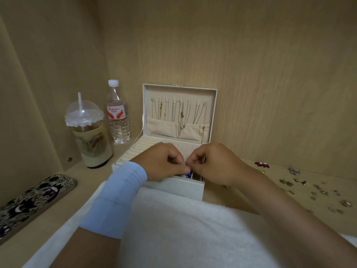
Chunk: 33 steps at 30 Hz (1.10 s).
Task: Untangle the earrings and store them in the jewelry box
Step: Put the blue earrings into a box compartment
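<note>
Pinching a tiny shiny blue earring [187, 171] between their fingertips, the left hand [163, 163] and right hand [214, 163] meet over the front part of the open cream jewelry box [173, 187]. Both grips are clenched on it. More small metal earrings [318, 190] lie scattered on the tan wooden surface [92, 178], right of a fluffy white towel [183, 219].

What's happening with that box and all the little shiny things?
A person's left hand and right hand meet over the open cream jewelry box, both pinching a small blue earring above its front edge. Thin chain necklaces hang inside the lid. More small metal earrings lie scattered on the wooden shelf, not yet stored.
</note>
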Each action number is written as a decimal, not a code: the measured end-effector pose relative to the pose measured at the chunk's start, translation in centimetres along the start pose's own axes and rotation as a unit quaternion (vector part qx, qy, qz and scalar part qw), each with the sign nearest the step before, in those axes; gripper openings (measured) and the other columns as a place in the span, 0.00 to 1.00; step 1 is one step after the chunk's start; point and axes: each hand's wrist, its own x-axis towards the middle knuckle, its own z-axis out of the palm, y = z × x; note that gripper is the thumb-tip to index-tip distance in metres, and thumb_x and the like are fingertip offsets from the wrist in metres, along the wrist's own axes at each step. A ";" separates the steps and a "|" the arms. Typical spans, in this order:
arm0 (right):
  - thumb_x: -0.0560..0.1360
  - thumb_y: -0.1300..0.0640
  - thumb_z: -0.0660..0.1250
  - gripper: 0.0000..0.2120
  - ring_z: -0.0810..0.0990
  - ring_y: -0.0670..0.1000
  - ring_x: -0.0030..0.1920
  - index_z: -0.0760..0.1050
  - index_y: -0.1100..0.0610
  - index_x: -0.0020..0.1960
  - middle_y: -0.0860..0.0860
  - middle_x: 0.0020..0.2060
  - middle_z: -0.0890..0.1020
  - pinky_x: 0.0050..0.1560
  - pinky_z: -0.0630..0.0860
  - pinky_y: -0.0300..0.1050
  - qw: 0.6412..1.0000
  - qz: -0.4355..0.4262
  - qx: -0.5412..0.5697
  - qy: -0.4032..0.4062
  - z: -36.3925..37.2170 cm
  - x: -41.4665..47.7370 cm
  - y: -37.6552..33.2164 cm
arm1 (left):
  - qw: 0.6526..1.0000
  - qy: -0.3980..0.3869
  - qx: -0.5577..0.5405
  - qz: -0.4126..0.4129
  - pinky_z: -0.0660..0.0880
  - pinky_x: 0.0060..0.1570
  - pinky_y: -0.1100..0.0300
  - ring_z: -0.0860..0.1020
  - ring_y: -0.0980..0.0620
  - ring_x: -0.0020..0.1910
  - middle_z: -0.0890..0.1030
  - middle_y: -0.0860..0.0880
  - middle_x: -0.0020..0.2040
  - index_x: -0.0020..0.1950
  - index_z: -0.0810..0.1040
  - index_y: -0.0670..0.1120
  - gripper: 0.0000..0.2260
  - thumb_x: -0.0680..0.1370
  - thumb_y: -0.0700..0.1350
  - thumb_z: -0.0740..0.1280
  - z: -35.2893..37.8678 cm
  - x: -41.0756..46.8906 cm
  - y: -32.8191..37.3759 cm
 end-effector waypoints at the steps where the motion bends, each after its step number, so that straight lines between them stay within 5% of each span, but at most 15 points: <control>1: 0.74 0.54 0.70 0.06 0.80 0.39 0.41 0.85 0.46 0.44 0.41 0.38 0.84 0.45 0.79 0.40 1.000 0.000 0.002 -0.006 -0.1 0.0 0.0 | 1.000 -0.005 0.009 0.006 0.74 0.58 0.56 0.76 0.57 0.52 0.80 0.57 0.47 0.38 0.84 0.59 0.04 0.68 0.56 0.76 0.3 0.0 0.1; 8: 0.76 0.56 0.70 0.09 0.79 0.34 0.40 0.86 0.44 0.47 0.39 0.39 0.84 0.39 0.69 0.25 0.995 0.006 0.067 -0.074 -1.5 0.0 0.6 | 0.998 0.048 -0.011 -0.025 0.76 0.53 0.57 0.77 0.57 0.50 0.81 0.58 0.47 0.44 0.83 0.57 0.02 0.73 0.52 0.73 -0.2 0.1 0.1; 12: 0.75 0.60 0.68 0.12 0.78 0.34 0.38 0.85 0.45 0.46 0.39 0.38 0.83 0.39 0.69 0.27 0.997 -0.009 0.071 -0.033 -1.3 0.2 0.8 | 0.997 0.030 0.069 -0.012 0.69 0.57 0.60 0.69 0.57 0.55 0.77 0.58 0.50 0.50 0.81 0.59 0.11 0.69 0.56 0.76 0.7 0.1 0.1; 17: 0.77 0.58 0.69 0.10 0.79 0.38 0.45 0.86 0.43 0.48 0.40 0.42 0.83 0.48 0.76 0.34 0.998 -0.021 0.033 -0.058 -1.2 -0.1 0.5 | 0.998 0.051 0.028 -0.024 0.72 0.52 0.59 0.72 0.57 0.55 0.77 0.61 0.48 0.47 0.82 0.60 0.08 0.70 0.57 0.75 0.4 0.2 0.1; 21: 0.72 0.57 0.69 0.09 0.80 0.38 0.41 0.84 0.44 0.42 0.41 0.39 0.84 0.42 0.74 0.34 1.000 -0.005 0.010 -0.018 -1.6 0.0 0.7 | 0.997 0.037 0.073 -0.009 0.71 0.58 0.56 0.70 0.56 0.56 0.77 0.60 0.48 0.45 0.82 0.61 0.10 0.66 0.60 0.75 0.8 0.1 0.3; 28: 0.72 0.52 0.73 0.03 0.82 0.39 0.41 0.86 0.49 0.40 0.41 0.37 0.85 0.48 0.81 0.43 0.999 0.022 -0.005 -0.042 -1.0 0.1 0.9 | 0.997 0.026 0.071 0.000 0.73 0.61 0.53 0.73 0.56 0.57 0.78 0.61 0.51 0.48 0.84 0.61 0.06 0.72 0.55 0.73 0.4 0.2 0.1; 33: 0.74 0.54 0.72 0.05 0.82 0.40 0.41 0.85 0.51 0.40 0.44 0.37 0.85 0.48 0.79 0.40 0.994 0.047 0.082 -0.048 -0.9 0.4 0.7 | 0.998 0.025 0.057 0.010 0.74 0.58 0.51 0.75 0.55 0.54 0.79 0.58 0.50 0.48 0.82 0.60 0.06 0.73 0.49 0.73 0.3 0.3 -0.1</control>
